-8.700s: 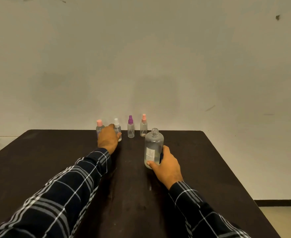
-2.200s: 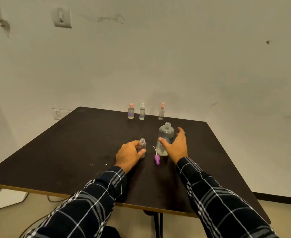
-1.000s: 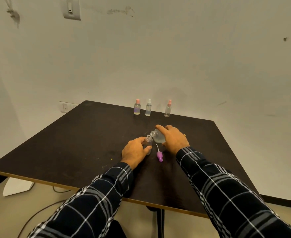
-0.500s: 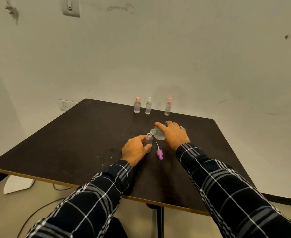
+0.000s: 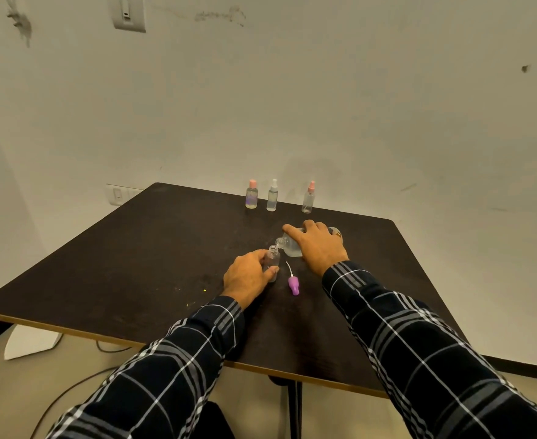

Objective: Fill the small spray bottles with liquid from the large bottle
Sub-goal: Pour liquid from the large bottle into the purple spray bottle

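My left hand (image 5: pixel 247 278) grips a small clear spray bottle (image 5: pixel 273 260) that stands upright on the dark table (image 5: pixel 140 258) with its top off. My right hand (image 5: pixel 319 247) grips the large clear bottle (image 5: pixel 289 246), tipped over to the left so its open neck sits just over the small bottle's mouth. The purple spray cap (image 5: pixel 293 284) with its white tube lies on the table just right of the small bottle.
Three capped small spray bottles stand in a row at the table's far edge: pink-capped (image 5: pixel 251 195), white-capped (image 5: pixel 272 196) and pink-capped (image 5: pixel 308 198). A wall rises directly behind them. A cable and a white object (image 5: pixel 29 342) lie on the floor at left.
The large bottle has tipped further to the left, lowering its neck onto the small bottle's mouth. My left hand still holds the small bottle in place.
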